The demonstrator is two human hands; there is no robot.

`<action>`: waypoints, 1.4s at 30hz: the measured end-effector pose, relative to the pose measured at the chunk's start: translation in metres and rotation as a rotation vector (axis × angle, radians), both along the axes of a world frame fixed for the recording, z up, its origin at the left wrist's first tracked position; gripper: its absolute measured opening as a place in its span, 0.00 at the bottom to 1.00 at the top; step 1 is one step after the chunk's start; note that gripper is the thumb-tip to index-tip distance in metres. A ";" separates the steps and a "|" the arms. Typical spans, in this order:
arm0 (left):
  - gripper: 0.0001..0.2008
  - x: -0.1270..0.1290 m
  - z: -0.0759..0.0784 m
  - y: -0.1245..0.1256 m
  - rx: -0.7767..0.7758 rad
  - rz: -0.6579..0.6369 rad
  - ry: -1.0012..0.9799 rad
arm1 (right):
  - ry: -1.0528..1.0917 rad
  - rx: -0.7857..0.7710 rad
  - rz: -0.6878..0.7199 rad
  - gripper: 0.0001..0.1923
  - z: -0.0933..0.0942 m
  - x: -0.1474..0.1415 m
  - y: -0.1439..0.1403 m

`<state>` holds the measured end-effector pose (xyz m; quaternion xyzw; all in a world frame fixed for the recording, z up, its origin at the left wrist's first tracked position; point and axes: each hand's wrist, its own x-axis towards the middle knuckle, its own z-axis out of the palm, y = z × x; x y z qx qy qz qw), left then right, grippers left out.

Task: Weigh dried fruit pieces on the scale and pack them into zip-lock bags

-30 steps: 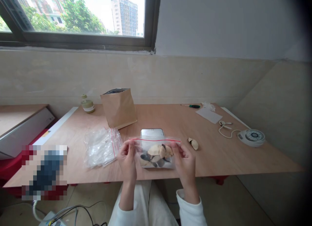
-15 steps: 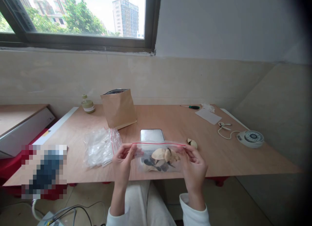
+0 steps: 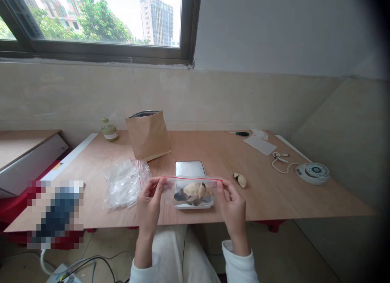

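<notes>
A clear zip-lock bag [image 3: 170, 189] with a red seal line hangs between my two hands. Inside it lie pale, dark-edged pieces [image 3: 195, 190] that look like dried mushroom slices. My left hand [image 3: 150, 201] pinches the bag's upper left corner, and my right hand [image 3: 232, 203] pinches its upper right one. Behind and beneath the bag is a kitchen scale [image 3: 190, 168] with a silvery top and white base, partly hidden by the bag. To the right of the scale, one loose pale piece [image 3: 240, 180] rests on the table.
A pile of clear zip-lock bags [image 3: 123, 185] lies left of my hands, with an open brown paper pouch [image 3: 148, 136] behind. A bottle [image 3: 109, 130] stands back left. Farther right are a screwdriver [image 3: 242, 133], a white sheet [image 3: 260, 145] and a white round device [image 3: 313, 174] with a cord.
Both hands have shifted slightly left with the bag, the right one more, bringing them closer together. The loose piece and the scale's front edge show more fully now.
</notes>
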<state>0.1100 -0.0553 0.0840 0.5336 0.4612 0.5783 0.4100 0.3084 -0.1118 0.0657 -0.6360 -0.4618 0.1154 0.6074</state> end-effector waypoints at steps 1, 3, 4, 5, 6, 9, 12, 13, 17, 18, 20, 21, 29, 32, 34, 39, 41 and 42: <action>0.10 0.000 -0.001 0.000 0.009 0.011 0.027 | 0.000 0.010 -0.003 0.14 0.000 -0.002 0.000; 0.10 0.001 -0.001 0.000 0.028 0.031 0.067 | 0.009 0.036 -0.010 0.13 -0.001 -0.005 0.001; 0.10 0.002 -0.001 -0.001 0.039 0.043 0.079 | 0.016 0.048 -0.012 0.12 -0.002 -0.006 0.001; 0.10 0.003 -0.001 -0.002 0.050 0.060 0.087 | 0.023 0.054 -0.010 0.12 -0.003 -0.006 0.002; 0.10 0.004 0.000 -0.003 0.061 0.079 0.091 | 0.027 0.054 -0.004 0.12 -0.005 -0.007 0.003; 0.10 0.005 0.002 -0.004 0.104 0.155 0.086 | -0.042 0.056 0.013 0.12 -0.005 -0.008 0.008; 0.09 0.005 0.005 -0.003 0.166 0.257 0.078 | -0.246 0.117 -0.007 0.17 0.013 -0.017 0.017; 0.09 0.005 0.005 -0.002 0.193 0.280 0.079 | -0.330 0.131 0.022 0.19 0.022 -0.022 0.021; 0.05 0.001 0.009 0.004 0.324 0.254 0.101 | -0.600 0.139 0.345 0.19 0.061 -0.046 0.039; 0.05 0.000 0.011 0.005 0.355 0.238 0.113 | -0.631 0.145 0.417 0.16 0.068 -0.051 0.044; 0.03 -0.002 0.014 0.008 0.403 0.224 0.140 | -0.658 0.156 0.526 0.10 0.077 -0.057 0.053; 0.03 -0.003 0.015 0.008 0.420 0.223 0.151 | -0.663 0.159 0.562 0.10 0.079 -0.058 0.056; 0.03 0.001 0.016 0.004 0.426 0.139 0.089 | -0.776 0.229 0.471 0.13 0.070 -0.062 0.058; 0.03 0.009 0.018 0.000 0.416 0.144 0.057 | -0.804 0.229 0.385 0.14 0.067 -0.063 0.057; 0.04 0.013 0.021 0.000 0.411 0.176 0.074 | -0.799 0.223 0.370 0.14 0.067 -0.061 0.057; 0.06 0.017 0.027 0.005 0.411 0.286 0.112 | -0.797 0.176 0.417 0.10 0.070 -0.048 0.061; 0.06 0.018 0.028 0.007 0.418 0.278 0.096 | -0.798 0.173 0.423 0.11 0.067 -0.044 0.063; 0.05 0.018 0.027 0.008 0.421 0.265 0.090 | -0.784 0.179 0.420 0.12 0.065 -0.042 0.064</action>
